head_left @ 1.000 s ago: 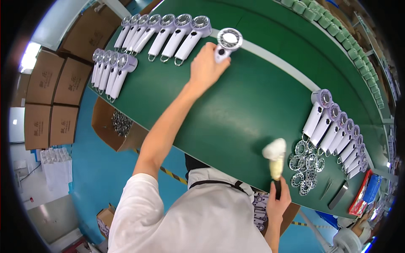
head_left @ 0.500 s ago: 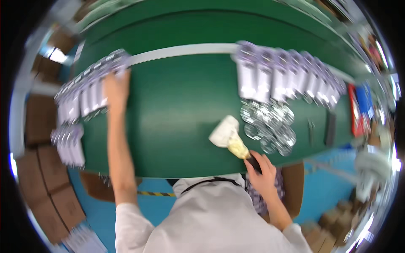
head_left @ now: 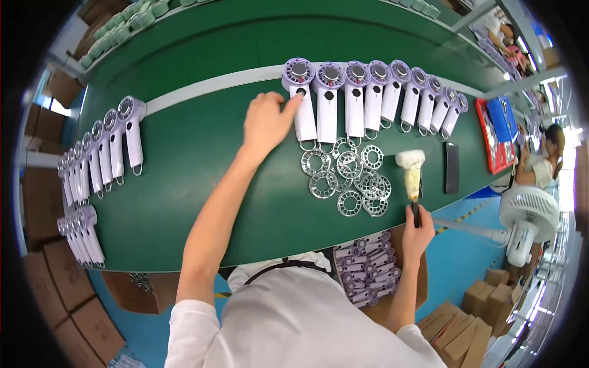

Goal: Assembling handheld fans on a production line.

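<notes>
My left hand (head_left: 268, 126) is open, its thumb reaching out to the button area of a purple-and-white handheld fan (head_left: 305, 121). That fan lies at the left end of a row of several similar fans, heads away from me, with wrist loops at their near ends. My right hand (head_left: 419, 228) grips the black handle of a hammer (head_left: 412, 175) with its head wrapped in white material and a yellowish wrap below it. Between the hands lies a loose pile of clear, spoked plastic rings (head_left: 349, 164), just below the fan handles.
More fans (head_left: 108, 150) stand in rows on the green table (head_left: 202, 153) at left. A black bar (head_left: 451, 167), a red tray (head_left: 496, 138) and a blue bin (head_left: 503, 119) are at right. Below the edge sits a carton of fans (head_left: 368, 270); a white electric fan (head_left: 529, 211) stands right.
My left hand has moved from the left row of fans to the right row. My right hand has shifted right with the hammer, now more upright. The whole view has turned rightward and sharpened.
</notes>
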A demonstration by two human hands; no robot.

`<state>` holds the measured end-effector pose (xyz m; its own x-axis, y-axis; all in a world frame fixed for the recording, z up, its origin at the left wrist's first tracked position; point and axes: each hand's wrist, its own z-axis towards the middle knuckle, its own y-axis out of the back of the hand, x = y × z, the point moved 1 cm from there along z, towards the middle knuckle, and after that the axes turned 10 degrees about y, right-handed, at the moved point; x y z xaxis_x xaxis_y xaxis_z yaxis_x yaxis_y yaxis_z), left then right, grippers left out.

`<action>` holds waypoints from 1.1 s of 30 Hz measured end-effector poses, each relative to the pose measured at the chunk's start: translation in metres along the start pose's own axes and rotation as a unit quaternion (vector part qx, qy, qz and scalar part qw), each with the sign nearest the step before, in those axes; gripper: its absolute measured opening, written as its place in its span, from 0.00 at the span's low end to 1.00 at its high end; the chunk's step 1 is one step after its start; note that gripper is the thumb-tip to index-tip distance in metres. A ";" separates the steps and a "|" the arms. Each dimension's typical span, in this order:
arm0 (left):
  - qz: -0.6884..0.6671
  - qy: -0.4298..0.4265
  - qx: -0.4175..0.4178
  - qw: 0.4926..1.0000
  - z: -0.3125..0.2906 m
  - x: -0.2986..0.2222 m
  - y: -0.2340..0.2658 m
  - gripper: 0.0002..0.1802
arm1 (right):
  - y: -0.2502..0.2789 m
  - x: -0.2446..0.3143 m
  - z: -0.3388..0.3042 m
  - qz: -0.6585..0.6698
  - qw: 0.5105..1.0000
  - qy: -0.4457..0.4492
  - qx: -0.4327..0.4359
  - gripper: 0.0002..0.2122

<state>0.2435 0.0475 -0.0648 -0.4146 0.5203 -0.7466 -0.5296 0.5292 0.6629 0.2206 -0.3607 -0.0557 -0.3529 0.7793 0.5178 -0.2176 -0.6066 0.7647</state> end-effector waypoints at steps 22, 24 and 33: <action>-0.330 0.219 0.234 0.888 -0.141 -0.035 0.092 0.21 | -0.048 0.203 0.049 0.456 0.861 0.111 0.198 0.30; -0.337 0.233 0.245 0.879 -0.150 -0.035 0.099 0.21 | -0.053 0.221 0.057 0.528 0.804 0.045 0.271 0.31; -0.327 0.224 0.199 0.896 -0.170 -0.023 0.100 0.23 | -0.063 0.235 0.048 0.543 0.768 0.036 0.339 0.27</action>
<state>0.0743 -0.0252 0.0095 -0.4147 -0.2622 -0.8714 -0.4991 0.8663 -0.0231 0.1948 -0.1320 0.0361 -0.0459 -0.1530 0.9872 0.7549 -0.6525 -0.0660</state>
